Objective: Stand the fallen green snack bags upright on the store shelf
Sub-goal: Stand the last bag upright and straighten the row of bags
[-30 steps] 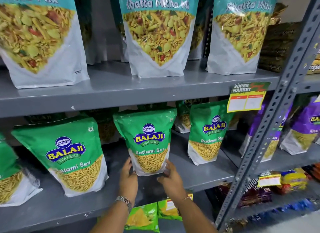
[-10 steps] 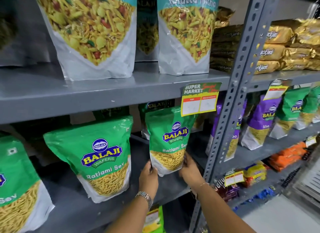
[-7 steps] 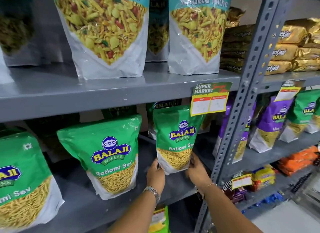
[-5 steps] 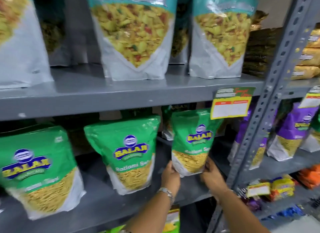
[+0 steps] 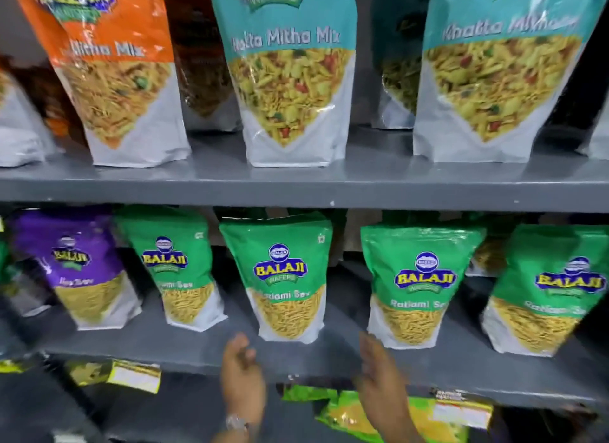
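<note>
Both hands empty, fingers loosely spread: left hand [image 5: 242,373] just below middle green bag [image 5: 283,277], right hand [image 5: 379,376] w/ fingertips near next green bag [image 5: 415,287].

Green snack bags [image 5: 280,274] just above hands: glossy plastic film, smooth, light glare on printed fronts. Purple bag [image 5: 77,271] far left of left hand [image 5: 242,376]: same shiny film. Teal bags [image 5: 290,73] and orange bag [image 5: 115,70] high above hands: glossy, strong reflections. Shelf [image 5: 329,353] under fingertips: grey painted metal, matt, few chips at edge. Price tag [image 5: 133,375] left of left hand: paper-like. Watch [image 5: 236,423] on left wrist: shiny metal.
</note>
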Tool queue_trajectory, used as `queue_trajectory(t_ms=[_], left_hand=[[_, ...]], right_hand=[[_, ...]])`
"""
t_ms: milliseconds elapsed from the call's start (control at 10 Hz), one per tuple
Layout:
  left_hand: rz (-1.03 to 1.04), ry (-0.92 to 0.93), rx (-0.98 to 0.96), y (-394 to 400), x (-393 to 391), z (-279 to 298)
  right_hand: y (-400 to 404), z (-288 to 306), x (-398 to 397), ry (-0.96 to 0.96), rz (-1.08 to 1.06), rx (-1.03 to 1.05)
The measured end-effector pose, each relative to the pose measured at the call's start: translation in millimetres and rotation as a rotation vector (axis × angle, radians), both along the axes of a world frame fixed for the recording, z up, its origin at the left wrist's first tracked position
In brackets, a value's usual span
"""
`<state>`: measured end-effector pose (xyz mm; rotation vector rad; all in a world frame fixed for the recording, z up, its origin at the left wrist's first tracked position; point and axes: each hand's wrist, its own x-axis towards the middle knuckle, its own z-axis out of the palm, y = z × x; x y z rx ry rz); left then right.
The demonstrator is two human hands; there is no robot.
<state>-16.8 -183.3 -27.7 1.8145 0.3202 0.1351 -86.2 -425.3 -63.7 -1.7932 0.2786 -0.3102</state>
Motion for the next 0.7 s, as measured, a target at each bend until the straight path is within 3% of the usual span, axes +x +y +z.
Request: queue_trajectory(t_ms=[100,300,700], left_hand=[[0.032,-0.015,-0.162,-5.3,22.8,7.1],[-0.125,0.047,-0.284,-12.6,42.3,-6.5],[-0.229,-0.024,-0.383,-21.1,23.3,-12.4]], right_hand=[[24.8,28.0,42.8,0.097,0.031,-0.087],[56.0,33.5,64.3,0.151,0.213,0.020],[71.1,36.4,39.2,0.128,0.134,0.230]])
